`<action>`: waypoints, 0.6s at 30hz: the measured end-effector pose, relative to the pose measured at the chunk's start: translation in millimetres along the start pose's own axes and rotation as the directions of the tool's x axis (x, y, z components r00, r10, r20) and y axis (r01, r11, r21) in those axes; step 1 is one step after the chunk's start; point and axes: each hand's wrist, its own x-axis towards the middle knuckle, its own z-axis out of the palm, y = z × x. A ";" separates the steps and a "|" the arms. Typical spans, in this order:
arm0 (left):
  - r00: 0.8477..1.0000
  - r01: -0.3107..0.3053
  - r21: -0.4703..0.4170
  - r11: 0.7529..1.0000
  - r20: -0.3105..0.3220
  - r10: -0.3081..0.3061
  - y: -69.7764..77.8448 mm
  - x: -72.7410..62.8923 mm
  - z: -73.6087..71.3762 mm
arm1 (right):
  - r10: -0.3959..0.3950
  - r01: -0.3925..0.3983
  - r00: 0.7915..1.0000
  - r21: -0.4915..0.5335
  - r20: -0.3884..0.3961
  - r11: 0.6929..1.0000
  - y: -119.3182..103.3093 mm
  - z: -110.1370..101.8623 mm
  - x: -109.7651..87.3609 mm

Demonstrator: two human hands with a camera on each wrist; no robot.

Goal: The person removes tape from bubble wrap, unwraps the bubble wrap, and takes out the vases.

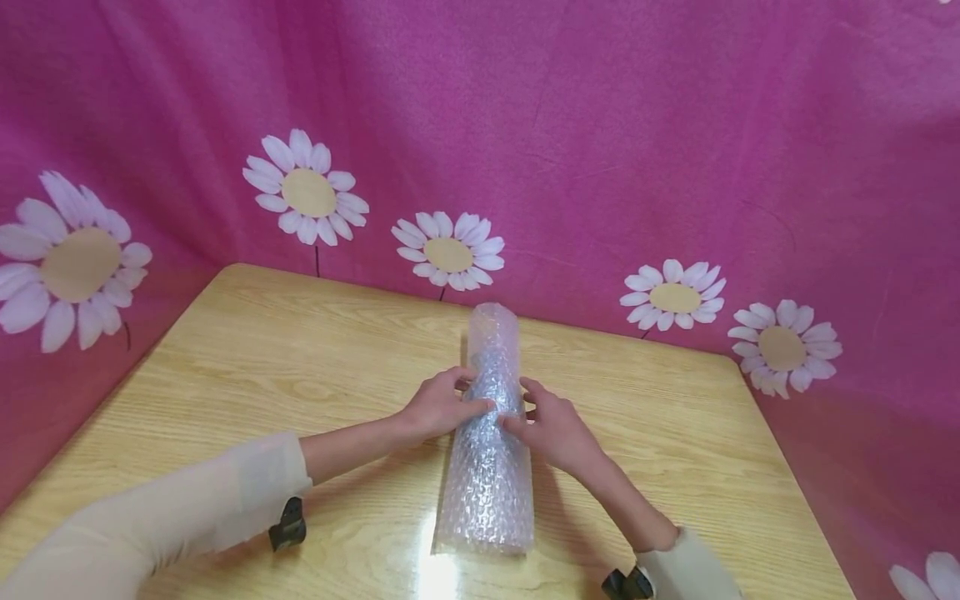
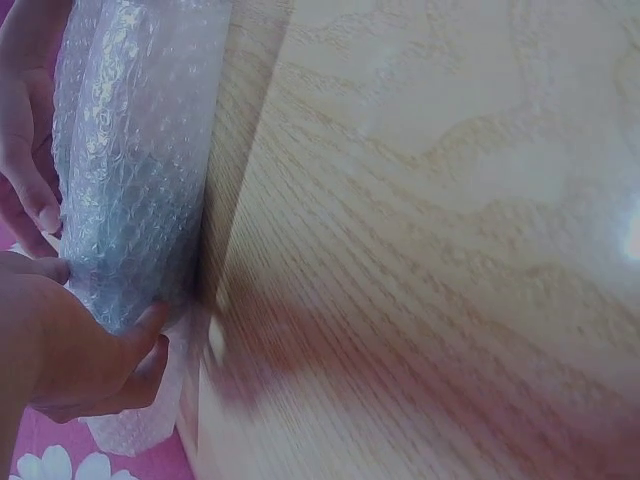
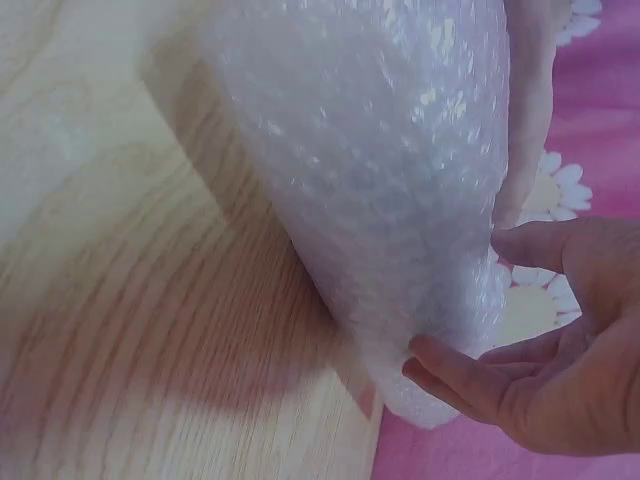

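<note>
A long roll of clear bubble wrap (image 1: 487, 492) lies lengthwise on the wooden table, pointing away from me. Something bluish-grey shows dimly through the layers at its middle in the head view. My left hand (image 1: 442, 407) grips the roll from the left, thumb on top and fingers down the far side. From the right, my right hand (image 1: 558, 429) holds it with the thumb on top and the fingers along its side. The two thumbs lie close together over the middle. In the right wrist view, the right hand's fingertips (image 3: 430, 350) press against the plastic film.
The light wooden table (image 1: 315, 358) extends around the roll on both sides. A magenta curtain (image 1: 555, 167) with white daisies stands behind and along the sides. Dark wrist devices (image 1: 288, 525) sit at the cream sleeve cuffs. Light glares off the table's near part.
</note>
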 end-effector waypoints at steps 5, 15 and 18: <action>1.000 0.001 0.000 1.000 -0.008 -0.001 -0.2 0.3 0.0 | -0.036 0.034 0.999 -0.062 -0.036 0.997 -2.7 5.0 -7.5; 1.000 -0.014 -0.007 1.000 -0.013 0.014 -3.0 0.9 0.1 | -0.151 0.138 0.987 -0.203 -0.054 0.969 -8.1 15.4 -21.9; 0.999 -0.033 -0.002 0.999 -0.013 0.033 -3.9 1.7 0.2 | -0.178 0.161 0.983 -0.241 -0.052 0.957 -10.1 16.8 -24.7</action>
